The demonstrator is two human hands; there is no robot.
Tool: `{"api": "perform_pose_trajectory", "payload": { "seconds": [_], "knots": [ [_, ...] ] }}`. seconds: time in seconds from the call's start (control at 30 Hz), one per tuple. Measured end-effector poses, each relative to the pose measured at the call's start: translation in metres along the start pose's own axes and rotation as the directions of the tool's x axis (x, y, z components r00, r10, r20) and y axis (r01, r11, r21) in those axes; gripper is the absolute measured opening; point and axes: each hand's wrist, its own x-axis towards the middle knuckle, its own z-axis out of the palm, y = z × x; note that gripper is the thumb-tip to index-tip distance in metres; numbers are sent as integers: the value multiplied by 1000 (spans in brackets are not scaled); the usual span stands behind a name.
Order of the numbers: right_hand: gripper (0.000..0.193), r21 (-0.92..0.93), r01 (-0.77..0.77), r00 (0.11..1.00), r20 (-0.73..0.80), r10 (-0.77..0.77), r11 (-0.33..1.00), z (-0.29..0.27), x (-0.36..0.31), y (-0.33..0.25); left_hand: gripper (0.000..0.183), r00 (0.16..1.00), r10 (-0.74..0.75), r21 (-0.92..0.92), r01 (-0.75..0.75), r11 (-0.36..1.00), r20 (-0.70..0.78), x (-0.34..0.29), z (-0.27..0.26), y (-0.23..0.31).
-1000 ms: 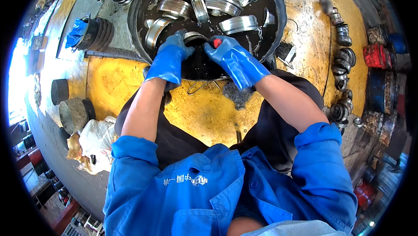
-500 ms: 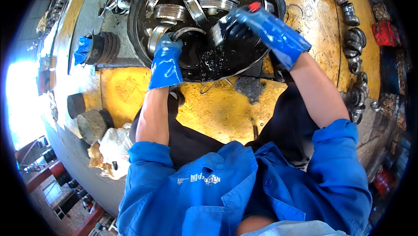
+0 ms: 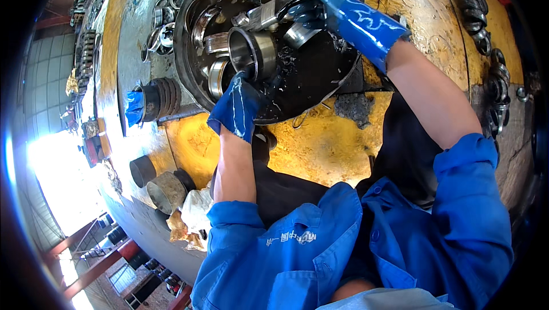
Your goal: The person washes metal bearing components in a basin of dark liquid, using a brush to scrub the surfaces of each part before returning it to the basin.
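Note:
In a blue rubber glove, my left hand [image 3: 237,104] is closed on the lower edge of a wide steel bearing ring [image 3: 263,53]. The ring is tilted, its open bore showing, above dark liquid in a round black basin [image 3: 184,61]. My right hand [image 3: 349,16], gloved the same way, is closed around a flat brush [image 3: 264,16]; its pale bristle end points left, just beyond the ring's upper rim. A red bit of its handle shows past the glove. Several other metal rings [image 3: 216,43] lie in the basin, partly in the liquid.
More rings [image 3: 166,34] sit left of the basin on the worn bench. A stack of dark rings [image 3: 166,98] with blue plastic stands nearer. Cylindrical sleeves [image 3: 166,192] and a white bag [image 3: 197,210] lie at lower left. Dark rings [image 3: 474,10] line the right side.
My left hand has brought the steel ring up and tilted it. The brush has moved from low over the liquid to the ring's far side. The whole view has shifted.

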Motion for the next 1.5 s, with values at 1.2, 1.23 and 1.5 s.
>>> {"api": "perform_pose_trajectory", "payload": {
  "seconds": [1.2, 1.23, 1.5],
  "knots": [
    [41, -392, 644, 714, 616, -332, 657, -22, -27, -39, 40, 851, -383, 37, 397, 917, 358, -17, 30, -20],
    [39, -479, 567, 773, 591, -231, 670, -9, -55, -59, 39, 858, -376, 64, 379, 923, 349, -21, 23, -15],
    [28, -776, 355, 865, 485, 133, 521, -4, -67, -44, 27, 867, -462, 143, 442, 886, 184, -17, 40, -27]
  ]
}}
